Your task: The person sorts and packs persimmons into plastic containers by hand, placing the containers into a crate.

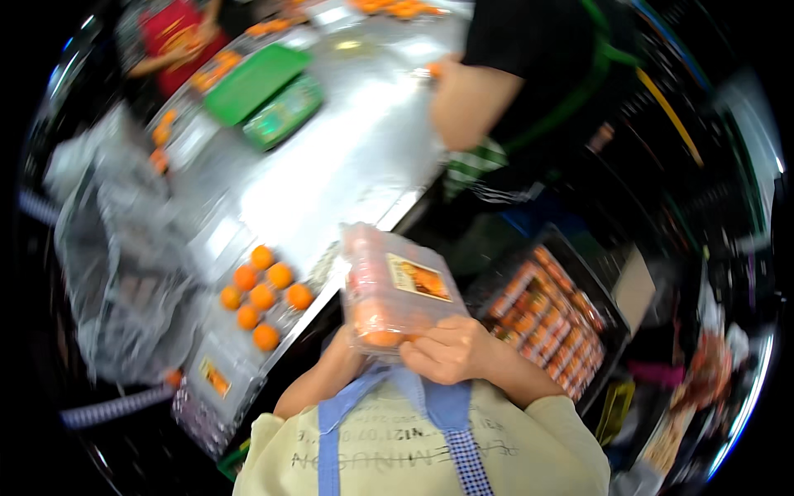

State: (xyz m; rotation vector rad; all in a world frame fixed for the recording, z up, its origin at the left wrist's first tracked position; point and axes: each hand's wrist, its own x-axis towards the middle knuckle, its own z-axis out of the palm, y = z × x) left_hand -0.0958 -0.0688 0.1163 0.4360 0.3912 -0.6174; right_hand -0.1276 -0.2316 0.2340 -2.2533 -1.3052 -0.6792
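A clear plastic clamshell box (366,279) of orange citrus fruit, with a picture label on its lid, is held up at my chest. My right hand (448,350) grips its lower right corner with curled fingers. On the other side, my left hand (348,348) supports the lower left edge, its fingers hidden by the box. Several loose oranges (262,296) lie to the left on the shiny metal table (298,186). Below them, at the table's near end, sits another labelled clamshell box (229,366). The picture is blurred.
A green weighing scale (263,90) stands farther up the table. Bunched clear plastic (124,260) covers the left side. At right, a dark crate (611,304) holds several packed fruit boxes (552,328). A person in black (533,56) leans over the table; another wears a red apron (173,40).
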